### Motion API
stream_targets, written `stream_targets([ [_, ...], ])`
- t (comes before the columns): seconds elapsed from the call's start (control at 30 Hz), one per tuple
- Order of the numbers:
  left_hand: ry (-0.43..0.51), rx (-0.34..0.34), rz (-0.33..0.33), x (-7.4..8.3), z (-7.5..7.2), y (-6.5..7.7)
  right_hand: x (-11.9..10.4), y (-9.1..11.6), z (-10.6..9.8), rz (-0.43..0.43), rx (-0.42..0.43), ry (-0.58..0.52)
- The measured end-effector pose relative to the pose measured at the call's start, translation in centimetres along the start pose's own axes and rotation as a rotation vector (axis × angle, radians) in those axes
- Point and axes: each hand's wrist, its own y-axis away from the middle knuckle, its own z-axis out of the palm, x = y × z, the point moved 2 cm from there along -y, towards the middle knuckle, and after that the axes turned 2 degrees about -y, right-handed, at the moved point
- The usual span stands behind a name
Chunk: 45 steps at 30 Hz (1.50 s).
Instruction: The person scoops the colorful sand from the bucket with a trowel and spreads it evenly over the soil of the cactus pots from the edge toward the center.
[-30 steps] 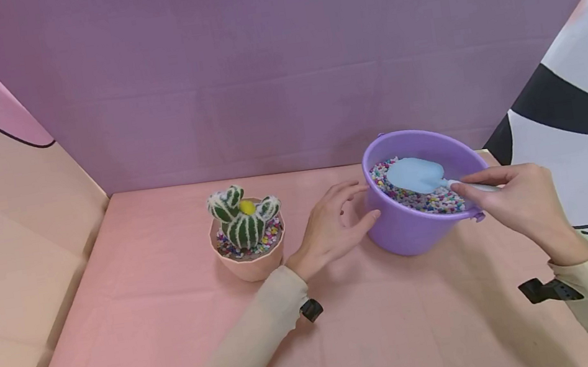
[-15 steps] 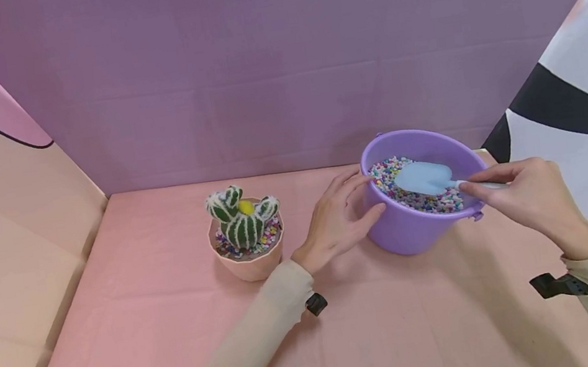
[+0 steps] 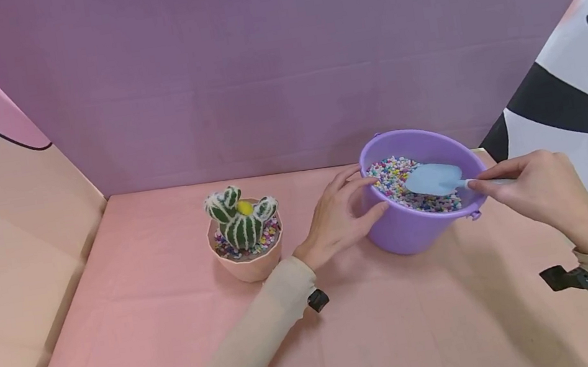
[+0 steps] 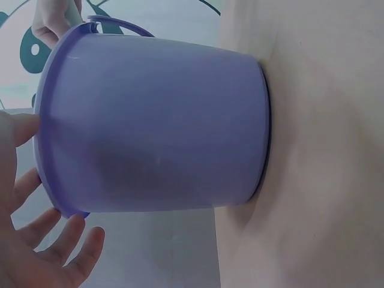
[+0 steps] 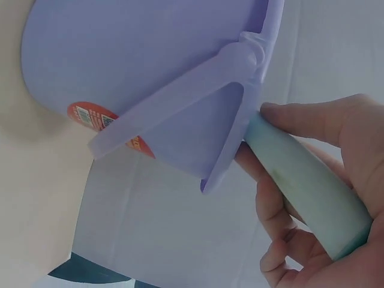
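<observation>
A purple bucket (image 3: pixel 411 233) stands upright on the table, holding small multicoloured pebbles (image 3: pixel 392 179). My left hand (image 3: pixel 336 221) is at its near-left rim, thumb and fingers spread and lightly bent; in the left wrist view the fingertips (image 4: pixel 27 186) meet the rim from outside. My right hand (image 3: pixel 543 189) pinches the handle of a light blue toy shovel (image 3: pixel 434 179) between thumb and fingers. The shovel's blade lies inside the bucket, over the pebbles; its handle (image 5: pixel 312 186) crosses the right rim. Whether the blade touches the pebbles is hard to tell.
Left of the left hand, a knitted cactus (image 3: pixel 241 228) with a yellow flower stands in a peach pot (image 3: pixel 250 270) with coloured pebbles. The bucket's carrying handle (image 5: pixel 174 99) hangs down its outer side. A purple backdrop (image 3: pixel 278 73) rises behind the pink table cover (image 3: pixel 162 327).
My right hand has drawn the shovel to the right and slightly down, uncovering more pebbles at the left. My left hand has shifted slightly right, up to the bucket's rim.
</observation>
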Motion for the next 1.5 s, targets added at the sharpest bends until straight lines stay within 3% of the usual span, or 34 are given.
stream_targets([
  [0.37,-0.021,-0.007,-0.008,0.1,-0.3,-0.3,-0.8,-0.9,0.7,-0.102,-0.002,0.052],
  [0.63,0.004,-0.016,0.007,0.0,-0.1,-0.4,-1.0,-1.3,2.1,-0.09,-0.027,0.037],
  [0.87,0.0,-0.044,-0.002,0.2,-0.1,-0.5,-1.1,-1.5,3.1,-0.162,0.032,0.017],
  [1.27,-0.027,-0.078,0.013,0.5,-0.4,-0.5,-1.9,-2.5,5.6,-0.114,0.031,-0.14],
  [1.5,-0.015,-0.073,0.013,0.6,-0.7,-0.5,-1.9,-2.6,5.9,-0.077,0.023,-0.163],
])
